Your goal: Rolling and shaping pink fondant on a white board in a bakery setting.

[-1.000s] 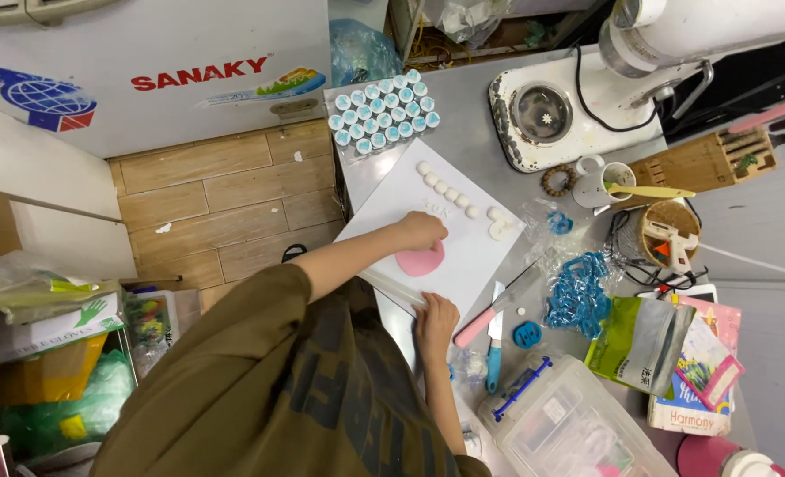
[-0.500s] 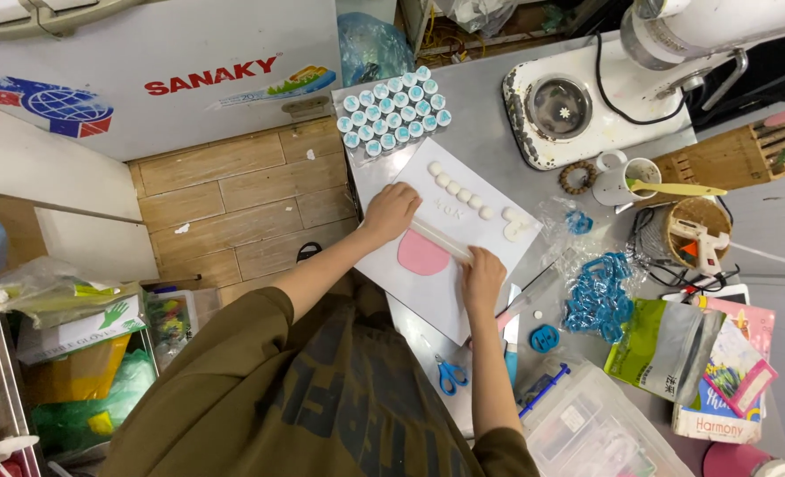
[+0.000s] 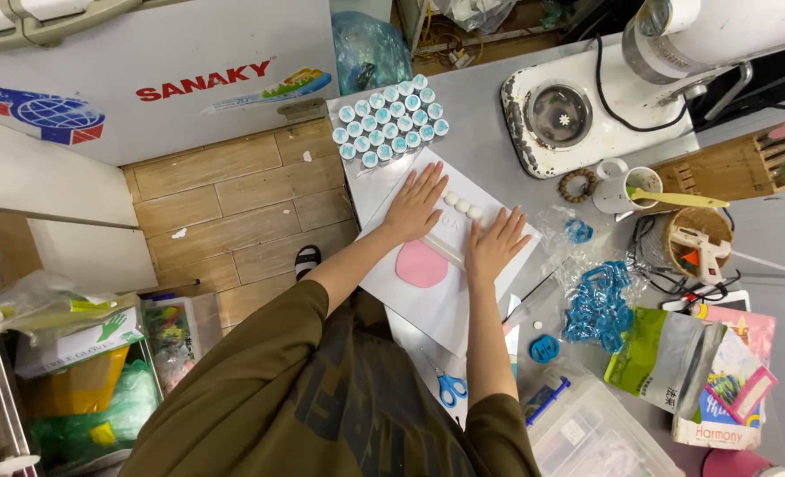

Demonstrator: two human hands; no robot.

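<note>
My left hand [image 3: 414,205] and my right hand [image 3: 496,243] lie flat, fingers spread, on a white sheet [image 3: 428,309] on the grey table. Both palms press on a thin clear rolling rod [image 3: 443,251] that runs between them. A flat pink clay disc [image 3: 419,265] lies just below the rod, near my left wrist. Three small white clay balls [image 3: 463,207] sit in a row between my fingertips. Neither hand grips anything.
A tray of several small blue-capped pots [image 3: 390,122] stands beyond the sheet. Blue cutters [image 3: 597,300], blue scissors [image 3: 450,387], a clear plastic box [image 3: 595,433], a white machine [image 3: 578,115], a cup with a yellow spatula [image 3: 644,187] and a glue gun [image 3: 697,243] crowd the right. A white freezer [image 3: 145,79] stands left.
My right hand came up from the sheet's near edge to join the left on the rod. Both hands have since slid farther up the sheet, now covering part of the row of white balls.
</note>
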